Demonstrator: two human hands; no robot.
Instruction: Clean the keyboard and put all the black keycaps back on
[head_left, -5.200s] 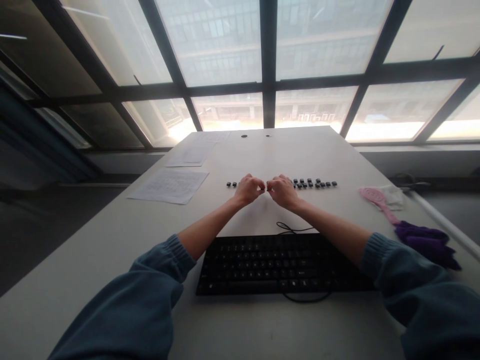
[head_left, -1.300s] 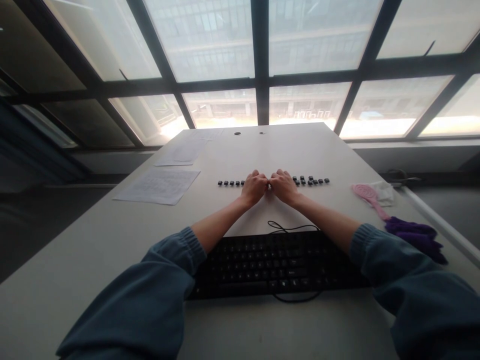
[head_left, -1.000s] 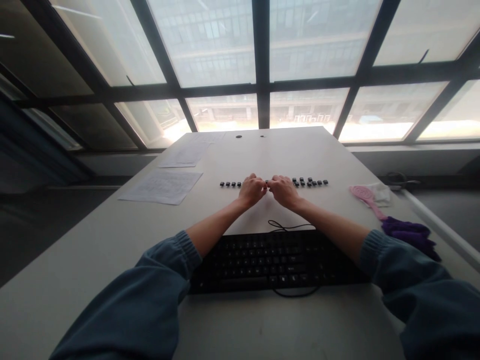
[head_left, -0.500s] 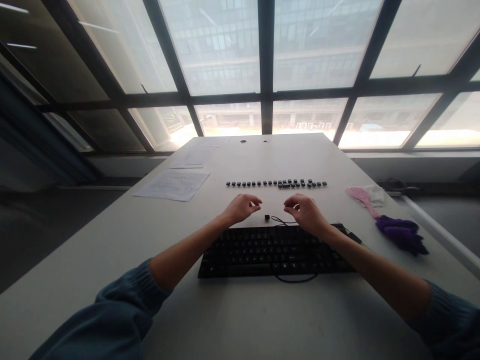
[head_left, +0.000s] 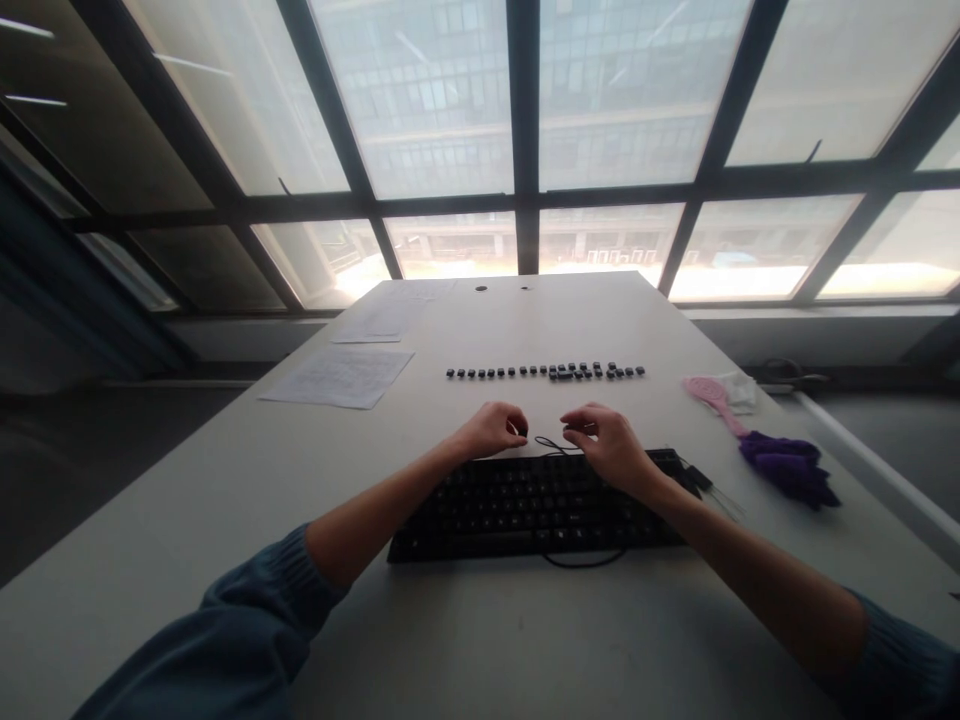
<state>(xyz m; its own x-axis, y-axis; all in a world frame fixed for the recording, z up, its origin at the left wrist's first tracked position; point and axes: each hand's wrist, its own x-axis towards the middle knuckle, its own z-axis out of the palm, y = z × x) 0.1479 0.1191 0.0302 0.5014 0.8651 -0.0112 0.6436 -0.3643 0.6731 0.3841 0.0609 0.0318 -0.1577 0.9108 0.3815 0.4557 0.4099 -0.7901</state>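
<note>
A black keyboard [head_left: 517, 515] lies in front of me, its cable looping behind and below it. Just past its back edge, my left hand [head_left: 491, 432] pinches a small black keycap [head_left: 523, 433] between thumb and fingers. My right hand [head_left: 609, 448] hovers over the keyboard's back right part, its thumb and fingertips drawn together; a dark speck shows between them, too small to name. Beyond both hands, a row of black keycaps [head_left: 511, 371] runs across the white table, doubled up on its right half.
White table [head_left: 480, 640] stretches toward the windows. Printed papers [head_left: 337, 378] lie at the left. On the right are a pink-handled brush [head_left: 716, 398], a purple cloth [head_left: 791, 468] and a white tissue [head_left: 741, 392]. A thin tool with wires [head_left: 701, 478] rests by the keyboard's right end.
My left hand has come down and closed on the loose keycap that stood behind the keyboard. My right hand has lowered slightly, fingers still together. The view has shifted a little.
</note>
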